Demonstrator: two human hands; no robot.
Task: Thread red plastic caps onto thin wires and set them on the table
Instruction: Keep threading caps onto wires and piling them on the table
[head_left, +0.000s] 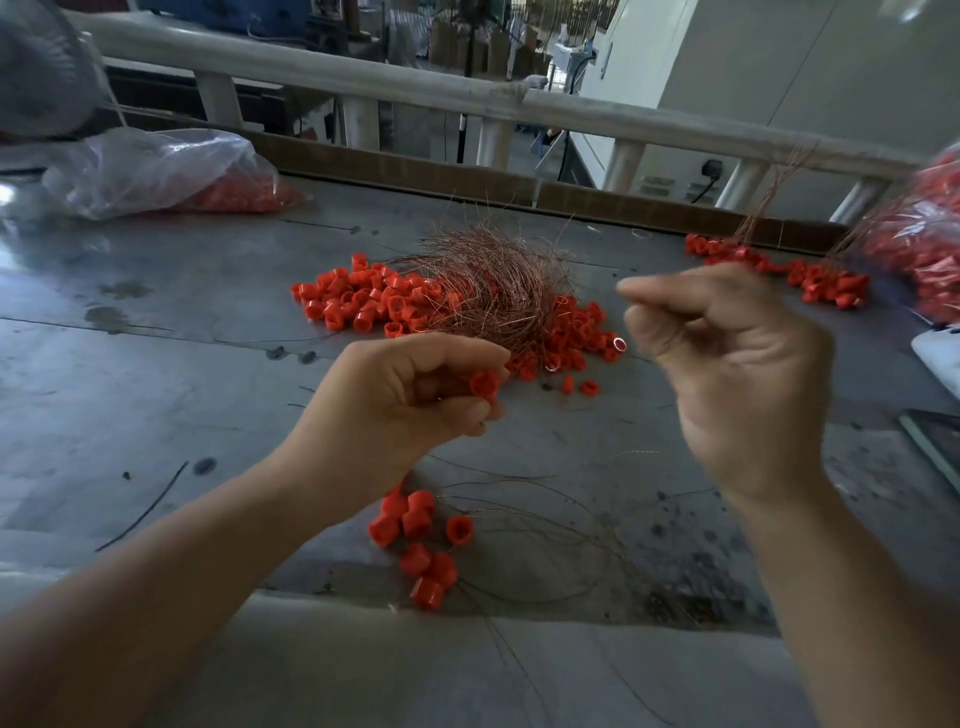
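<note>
My left hand (410, 400) pinches one red plastic cap (484, 385) between thumb and fingertips, above the grey table (156, 395). My right hand (727, 353) is raised to its right with curled fingers; a wire in it cannot be made out. Behind both hands lies a pile of loose red caps (363, 301) with a bundle of thin copper wires (493, 280) on top. Near the front edge, several threaded caps (415, 540) lie with their wires (545, 525) trailing right.
A clear plastic bag of red caps (171, 176) sits at the back left, another bag (930, 244) at the far right. More threaded caps (779, 270) lie at the back right. A cardboard strip (415, 161) and white railing (363, 78) border the table's far side.
</note>
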